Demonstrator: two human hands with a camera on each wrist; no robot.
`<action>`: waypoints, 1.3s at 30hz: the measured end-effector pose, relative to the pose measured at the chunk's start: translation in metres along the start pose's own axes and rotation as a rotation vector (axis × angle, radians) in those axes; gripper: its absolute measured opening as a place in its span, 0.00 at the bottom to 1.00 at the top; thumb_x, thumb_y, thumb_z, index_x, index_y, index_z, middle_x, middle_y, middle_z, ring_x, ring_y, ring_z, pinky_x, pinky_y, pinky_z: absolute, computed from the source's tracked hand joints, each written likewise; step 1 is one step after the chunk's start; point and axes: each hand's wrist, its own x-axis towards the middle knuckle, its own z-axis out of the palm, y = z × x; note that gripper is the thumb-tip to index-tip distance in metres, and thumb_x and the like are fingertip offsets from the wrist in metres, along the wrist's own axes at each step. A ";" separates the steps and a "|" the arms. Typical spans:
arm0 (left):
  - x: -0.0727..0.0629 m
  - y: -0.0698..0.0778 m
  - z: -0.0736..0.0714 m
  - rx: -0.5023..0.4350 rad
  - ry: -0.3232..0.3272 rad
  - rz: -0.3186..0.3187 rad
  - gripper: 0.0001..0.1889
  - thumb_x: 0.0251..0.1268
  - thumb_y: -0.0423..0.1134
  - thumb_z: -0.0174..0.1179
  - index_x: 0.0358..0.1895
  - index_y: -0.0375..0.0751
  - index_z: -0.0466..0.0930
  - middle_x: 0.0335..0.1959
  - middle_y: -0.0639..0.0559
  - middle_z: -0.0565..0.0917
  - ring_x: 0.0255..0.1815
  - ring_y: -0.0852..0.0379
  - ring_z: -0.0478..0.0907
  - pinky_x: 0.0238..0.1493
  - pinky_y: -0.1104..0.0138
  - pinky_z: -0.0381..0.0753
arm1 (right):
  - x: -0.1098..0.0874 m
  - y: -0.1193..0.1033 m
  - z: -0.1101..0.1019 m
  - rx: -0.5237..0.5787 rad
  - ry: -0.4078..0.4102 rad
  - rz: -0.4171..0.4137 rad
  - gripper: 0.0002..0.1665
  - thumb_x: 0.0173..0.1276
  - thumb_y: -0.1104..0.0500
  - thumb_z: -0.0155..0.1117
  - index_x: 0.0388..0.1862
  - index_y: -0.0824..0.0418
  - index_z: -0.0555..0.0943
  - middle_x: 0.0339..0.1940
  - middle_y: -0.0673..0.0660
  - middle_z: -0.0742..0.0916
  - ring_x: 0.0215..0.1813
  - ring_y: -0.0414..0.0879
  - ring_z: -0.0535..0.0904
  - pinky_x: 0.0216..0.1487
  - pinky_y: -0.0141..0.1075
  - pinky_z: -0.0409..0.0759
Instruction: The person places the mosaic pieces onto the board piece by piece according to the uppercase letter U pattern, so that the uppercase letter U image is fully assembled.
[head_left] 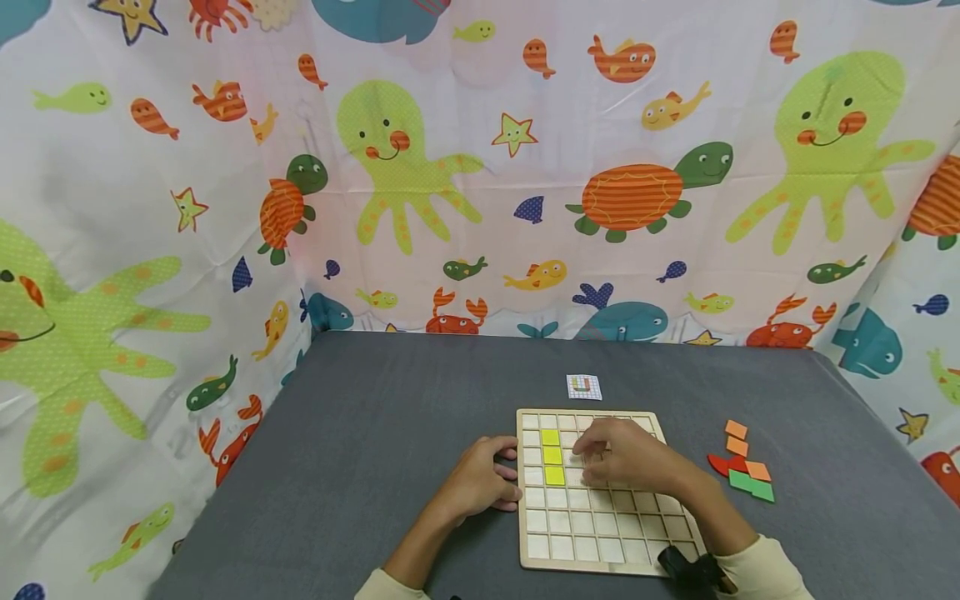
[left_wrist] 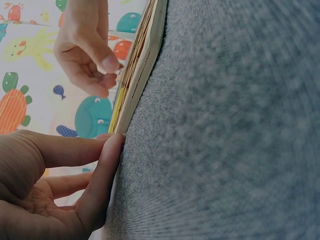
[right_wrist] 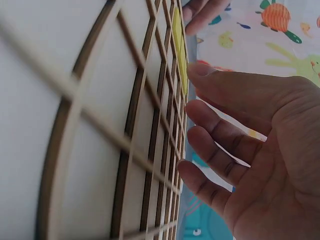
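Note:
A wooden grid board (head_left: 566, 569) with white squares lies on the grey table. Three yellow square tiles (head_left: 552, 455) sit in a column near its left side. At the board's left edge is my left hand (head_left: 480, 477); in the left wrist view, the thumb and a finger pinch the rim (left_wrist: 145, 75). My right hand (head_left: 628, 454) is over the board, just right of the yellow tiles, its fingers loosely bent. No tile shows in its grasp in the right wrist view, where thumb and fingers (right_wrist: 207, 142) are apart, close to the grid.
Beyond the board lies a small card (head_left: 583, 387) with a coloured grid pattern. To the right are loose orange tiles (head_left: 737, 429), red pieces (head_left: 717, 463) and green tiles (head_left: 752, 486). A sea-animal curtain (head_left: 480, 183) surrounds the table's back and sides.

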 end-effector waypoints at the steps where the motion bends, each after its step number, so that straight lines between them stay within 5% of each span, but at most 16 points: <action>1: 0.000 0.000 0.000 0.002 0.000 0.000 0.40 0.50 0.14 0.70 0.72 0.30 0.74 0.57 0.40 0.77 0.47 0.49 0.83 0.31 0.59 0.94 | -0.002 0.002 -0.002 -0.001 0.004 0.005 0.15 0.62 0.56 0.81 0.47 0.55 0.91 0.42 0.47 0.88 0.45 0.44 0.82 0.44 0.37 0.85; 19: -0.001 -0.001 -0.001 -0.004 -0.012 0.003 0.39 0.50 0.13 0.70 0.71 0.28 0.74 0.57 0.39 0.76 0.48 0.49 0.83 0.31 0.60 0.94 | -0.052 0.040 -0.037 -0.026 0.100 0.083 0.24 0.64 0.54 0.80 0.57 0.60 0.87 0.41 0.49 0.87 0.44 0.44 0.81 0.37 0.33 0.81; 28: -0.002 -0.001 0.000 0.003 -0.012 0.003 0.38 0.51 0.15 0.70 0.71 0.28 0.74 0.57 0.39 0.76 0.47 0.49 0.82 0.31 0.61 0.93 | -0.075 0.062 -0.051 -0.035 0.135 0.161 0.28 0.61 0.54 0.82 0.58 0.62 0.87 0.46 0.51 0.88 0.47 0.44 0.81 0.44 0.34 0.83; 39: -0.001 -0.002 0.000 -0.004 -0.008 0.006 0.38 0.51 0.14 0.70 0.70 0.28 0.75 0.56 0.40 0.76 0.46 0.50 0.82 0.31 0.61 0.94 | -0.095 0.084 -0.062 -0.195 0.180 0.181 0.25 0.59 0.54 0.84 0.55 0.56 0.89 0.45 0.46 0.87 0.42 0.38 0.75 0.39 0.32 0.78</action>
